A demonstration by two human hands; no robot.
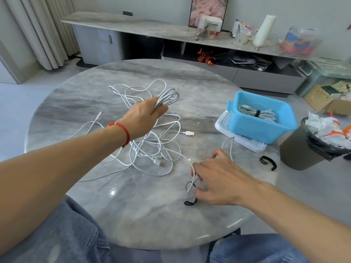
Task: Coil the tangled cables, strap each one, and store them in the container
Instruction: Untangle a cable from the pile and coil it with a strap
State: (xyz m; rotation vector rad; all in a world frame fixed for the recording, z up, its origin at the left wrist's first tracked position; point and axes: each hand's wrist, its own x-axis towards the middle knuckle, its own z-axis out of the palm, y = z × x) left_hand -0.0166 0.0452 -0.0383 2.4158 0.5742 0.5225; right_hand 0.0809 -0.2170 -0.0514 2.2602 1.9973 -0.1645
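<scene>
- Grey-veined marble makes up the round table [133, 215], glossy enough to catch the light; a long marble sideboard [133, 25] runs along the far wall, cluttered at its right end, with curtains [38, 25] at the left.
- A lined bin [311, 145] stuffed with paper stands just beside the table on the right.
- The left hand [146, 114] is raised over the table, fingers curled round a coil [169, 95] of white cable whose loops stretch away up and to the right.
- Below it the tangle [152, 149] sprawls loose across the middle of the table, one USB plug [190, 133] pointing right.
- The right hand [214, 177] rests low near the table's right side, fingers pinching a strand of cable beside a black strap [190, 203]; another strap [267, 161] lies near the edge.
- A blue container [247, 128] sits on its white lid [220, 126], a strapped cable [256, 113] lying inside, its long axis running left to right.
</scene>
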